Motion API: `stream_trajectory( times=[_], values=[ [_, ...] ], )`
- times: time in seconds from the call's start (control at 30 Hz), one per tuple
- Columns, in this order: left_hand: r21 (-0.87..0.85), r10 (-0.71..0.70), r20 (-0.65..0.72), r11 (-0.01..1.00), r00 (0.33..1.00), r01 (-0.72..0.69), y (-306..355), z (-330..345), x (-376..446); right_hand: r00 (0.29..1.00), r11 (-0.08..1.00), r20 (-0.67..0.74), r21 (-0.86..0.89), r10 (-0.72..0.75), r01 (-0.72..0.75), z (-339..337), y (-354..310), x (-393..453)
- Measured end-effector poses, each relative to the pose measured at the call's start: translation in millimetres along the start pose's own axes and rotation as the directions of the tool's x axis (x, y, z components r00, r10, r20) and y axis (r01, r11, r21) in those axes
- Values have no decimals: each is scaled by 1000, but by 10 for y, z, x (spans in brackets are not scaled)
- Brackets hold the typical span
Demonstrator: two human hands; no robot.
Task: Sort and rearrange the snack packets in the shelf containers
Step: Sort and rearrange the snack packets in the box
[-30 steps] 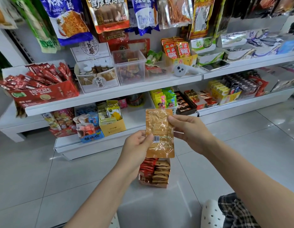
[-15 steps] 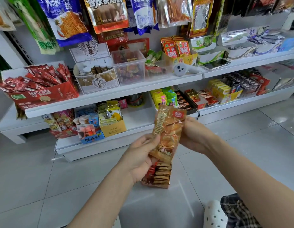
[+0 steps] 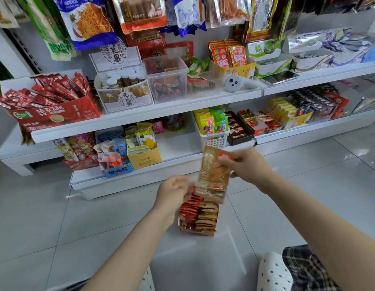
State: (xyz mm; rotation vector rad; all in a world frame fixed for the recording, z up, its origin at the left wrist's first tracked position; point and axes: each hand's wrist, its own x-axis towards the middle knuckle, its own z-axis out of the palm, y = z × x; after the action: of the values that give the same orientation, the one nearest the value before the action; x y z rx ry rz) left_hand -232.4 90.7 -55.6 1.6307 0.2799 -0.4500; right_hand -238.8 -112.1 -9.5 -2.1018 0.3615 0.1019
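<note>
A golden-brown snack packet hangs upright in front of the bottom shelf. My right hand pinches its top right corner, by the red label. My left hand is at the packet's lower left edge with its fingers curled; they are blurred, so I cannot tell whether they still hold it. Directly below, on the floor tiles, stands a small open carton with red packets in its left half and brown packets in its right half.
Two white shelves carry a Nescafe box, a clear bin, a yellow box, a white basket and a white handheld device. Bags hang above. A spotted white shoe is at the lower right.
The packet was turned from its barcode side to its printed front. My right hand slid to its top corner and my left hand dropped back from its lower half to its edge.
</note>
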Motion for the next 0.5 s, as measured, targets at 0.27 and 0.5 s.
stream_trajectory(
  times=[0.27, 0.5],
  values=[
    [569, -123, 61, 819, 991, 66, -1140, -174, 639, 974, 957, -103, -191, 201, -218, 674, 1179, 523],
    [726, -171, 238, 686, 956, -58, -1735, 84, 1034, 988, 991, -80, -10, 129, -130, 1199, 1765, 916]
  ],
)
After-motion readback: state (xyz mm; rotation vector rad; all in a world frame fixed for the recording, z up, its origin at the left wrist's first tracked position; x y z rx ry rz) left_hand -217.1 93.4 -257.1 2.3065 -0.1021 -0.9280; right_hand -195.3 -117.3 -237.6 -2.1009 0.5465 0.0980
